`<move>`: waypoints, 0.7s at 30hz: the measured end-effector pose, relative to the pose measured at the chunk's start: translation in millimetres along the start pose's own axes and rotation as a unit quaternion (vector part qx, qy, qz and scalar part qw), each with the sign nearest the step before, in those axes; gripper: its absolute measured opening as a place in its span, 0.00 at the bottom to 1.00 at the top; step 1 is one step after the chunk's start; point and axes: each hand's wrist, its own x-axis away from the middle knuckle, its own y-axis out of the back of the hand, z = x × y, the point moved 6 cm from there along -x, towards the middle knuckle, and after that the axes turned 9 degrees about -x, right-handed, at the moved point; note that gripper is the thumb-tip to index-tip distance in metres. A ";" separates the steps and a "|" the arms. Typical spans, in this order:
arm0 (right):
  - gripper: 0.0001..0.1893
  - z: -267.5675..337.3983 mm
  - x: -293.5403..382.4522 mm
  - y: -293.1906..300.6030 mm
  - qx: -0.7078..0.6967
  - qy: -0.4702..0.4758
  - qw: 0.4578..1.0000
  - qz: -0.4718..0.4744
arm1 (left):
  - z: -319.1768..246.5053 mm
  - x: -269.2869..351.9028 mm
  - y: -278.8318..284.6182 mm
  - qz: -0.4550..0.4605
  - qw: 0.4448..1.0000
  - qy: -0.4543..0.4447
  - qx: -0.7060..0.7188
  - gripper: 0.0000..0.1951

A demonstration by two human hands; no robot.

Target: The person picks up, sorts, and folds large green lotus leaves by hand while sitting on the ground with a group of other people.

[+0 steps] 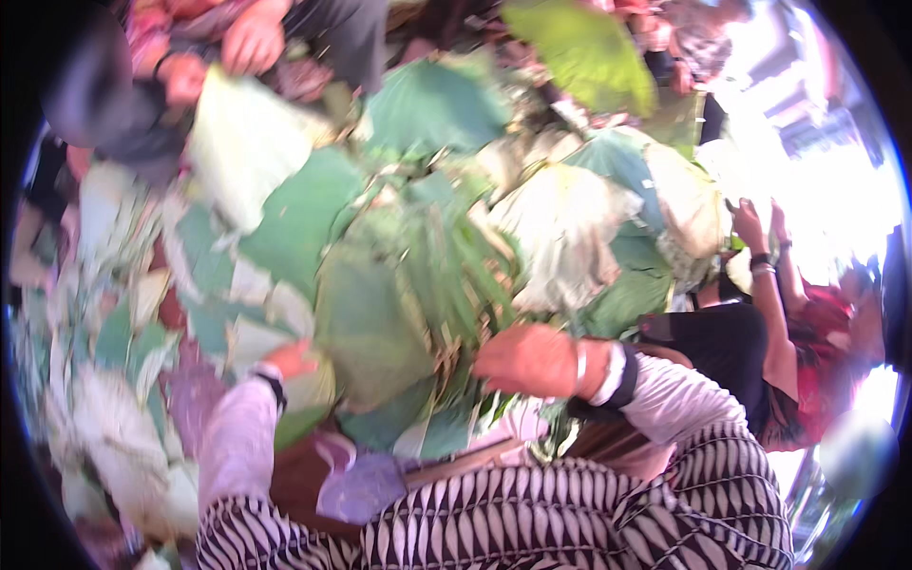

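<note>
My left hand [291, 358] is at the edge of a pale leaf piece [313, 388]; blur hides whether its fingers grip it. Over the lower right end of a bundle of narrow green strips [456, 278] is my right hand [527, 360], its fingers bent and turned inward. I cannot tell if it holds a strip. Between both hands lies a broad dull-green leaf [374, 324], which looks like a lotus leaf. Beyond it are a large green leaf [306, 214] and a crumpled whitish leaf [563, 235].
A heap of leaves [434, 107] spreads across the middle. Whitish leaf scraps [114, 420] cover the left side. Other people's hands [253, 43] work at the top left, and a person's raised arm [766, 285] is on the right. A lilac slipper-like item [363, 484] lies below.
</note>
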 end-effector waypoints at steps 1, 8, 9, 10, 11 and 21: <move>0.10 -10.1 1.1 -3.3 0.002 0.013 1.000 0.003 | -5.6 -12.7 -56.2 -0.010 0.999 -0.001 -0.031 0.32; 0.12 -55.3 26.6 -19.5 0.066 -0.040 0.997 0.000 | -30.5 -89.5 -49.9 -0.063 0.976 0.183 -0.101 0.32; 0.12 -62.4 30.8 -20.2 0.066 -0.050 0.997 0.003 | -36.1 -93.4 -37.4 -0.072 0.974 0.185 -0.104 0.31; 0.12 -64.3 31.4 -18.5 0.076 -0.052 0.996 0.002 | -38.2 -93.1 -22.3 -0.083 0.972 0.191 -0.106 0.29; 0.12 -65.3 32.1 -16.8 0.086 -0.056 0.995 0.003 | -39.1 -90.3 -10.5 -0.095 0.970 0.196 -0.110 0.27; 0.10 -84.6 30.3 11.4 0.109 -0.035 0.988 -0.099 | -9.2 54.5 138.1 -0.249 0.930 0.244 -0.119 0.11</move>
